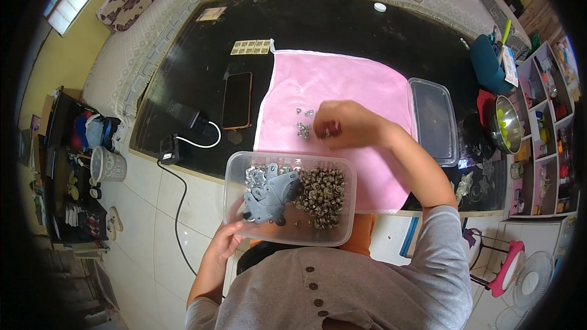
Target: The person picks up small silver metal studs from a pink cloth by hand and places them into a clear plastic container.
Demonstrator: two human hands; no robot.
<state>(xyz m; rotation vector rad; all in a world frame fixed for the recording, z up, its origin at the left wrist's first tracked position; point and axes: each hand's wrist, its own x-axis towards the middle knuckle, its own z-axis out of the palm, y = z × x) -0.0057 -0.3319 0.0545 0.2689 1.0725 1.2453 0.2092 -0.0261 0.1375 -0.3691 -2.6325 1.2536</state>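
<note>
My left hand (228, 238) grips the near left corner of a clear plastic container (290, 237), which is tilted at the table's front edge. Inside it, grey flat plastic or metal parts (271, 195) lie at the left over silvery pieces (255, 176). Many small dark metal pieces (323, 197) fill the right side. Above the pink cloth (339, 78), my right hand (348, 124) is curled and blurred, with a metallic glint of small pieces among its fingers. Just left of it, several small silvery metal pieces (303, 130) rest on the cloth.
A clear lid (434, 121) lies at the cloth's right edge. Left of the cloth are a smartphone (237, 101), a blister-like sheet (251, 47) and a charger with white cable (199, 145). Further right stand a metal bowl (514, 123) and a teal holder (488, 66) on the black table (330, 18).
</note>
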